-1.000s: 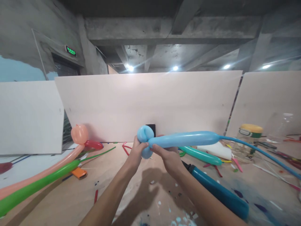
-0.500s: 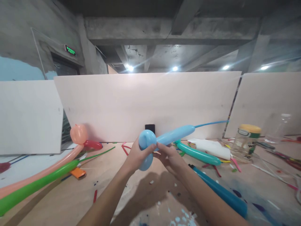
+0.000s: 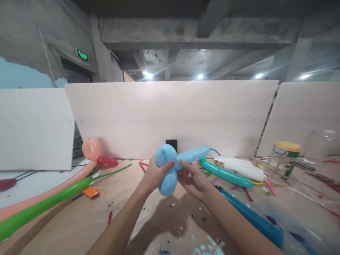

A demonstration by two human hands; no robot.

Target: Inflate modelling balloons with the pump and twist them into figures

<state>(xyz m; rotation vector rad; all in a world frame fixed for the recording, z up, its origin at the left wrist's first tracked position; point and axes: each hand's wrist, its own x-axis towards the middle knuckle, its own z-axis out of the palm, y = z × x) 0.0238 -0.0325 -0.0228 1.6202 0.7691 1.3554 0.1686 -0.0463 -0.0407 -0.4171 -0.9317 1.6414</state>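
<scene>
A light blue twisting balloon (image 3: 194, 154) is held up over the middle of the table, twisted into rounded loops at its left end. Its straight part points right and ends in a thin uninflated tail that curves downward. My left hand (image 3: 156, 173) is closed round the looped end, with the thumb pressed across the pinch between the upper and lower bulges. Just to the right of that pinch, my right hand (image 3: 195, 179) grips the balloon between thumb and fingers. Some of the right fingers are hidden under the balloon.
Green (image 3: 47, 203) and peach balloons (image 3: 92, 148) lie at the left beside an orange cutter (image 3: 91, 191). To the right are a teal balloon (image 3: 225, 173), a dark blue balloon pump (image 3: 252, 212), a white roll (image 3: 244, 169) and a yellow-lidded jar (image 3: 283, 161). A white board (image 3: 170, 117) stands behind.
The balloon's straight part looks shorter, and its tail has gone from long and straight to short and curved. The lower bulge shows larger. The view has shifted slightly.
</scene>
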